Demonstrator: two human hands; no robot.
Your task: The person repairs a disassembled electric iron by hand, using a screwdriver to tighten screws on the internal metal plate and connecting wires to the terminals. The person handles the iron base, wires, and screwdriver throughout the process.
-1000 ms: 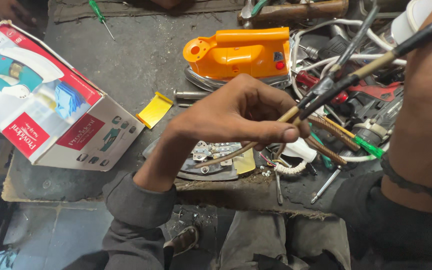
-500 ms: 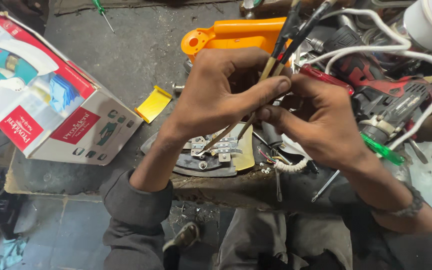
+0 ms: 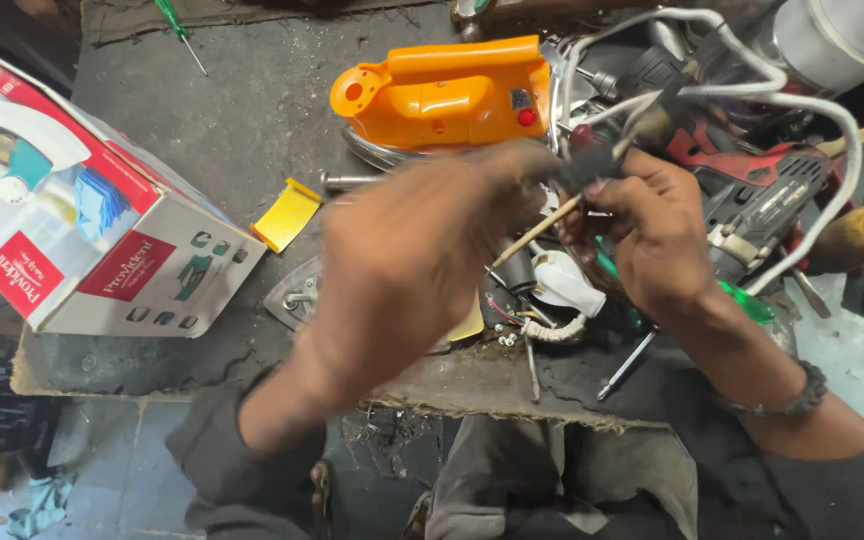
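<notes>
My left hand (image 3: 407, 265) is blurred with motion above a metal iron soleplate (image 3: 297, 292) on the dark workbench. Its fingers pinch a thin tan-sleeved wire (image 3: 542, 225) that runs up to a dark cable end (image 3: 592, 160). My right hand (image 3: 652, 235) grips the same wire and cable end from the right. Both hands meet just below the orange iron cover (image 3: 447, 95). A white plastic part (image 3: 564, 285) and a braided cord stub (image 3: 557, 330) lie under the hands.
A printed cardboard box (image 3: 82, 220) lies at the left. A yellow piece (image 3: 289, 215) sits beside it. A red and black power tool (image 3: 762, 190), white cable (image 3: 832, 130), screwdrivers (image 3: 177, 28) and loose screws crowd the bench's right side.
My left hand has swung lower and toward the camera, now covering most of the soleplate. The wire and cable end have dropped lower, and my right hand has shifted right.
</notes>
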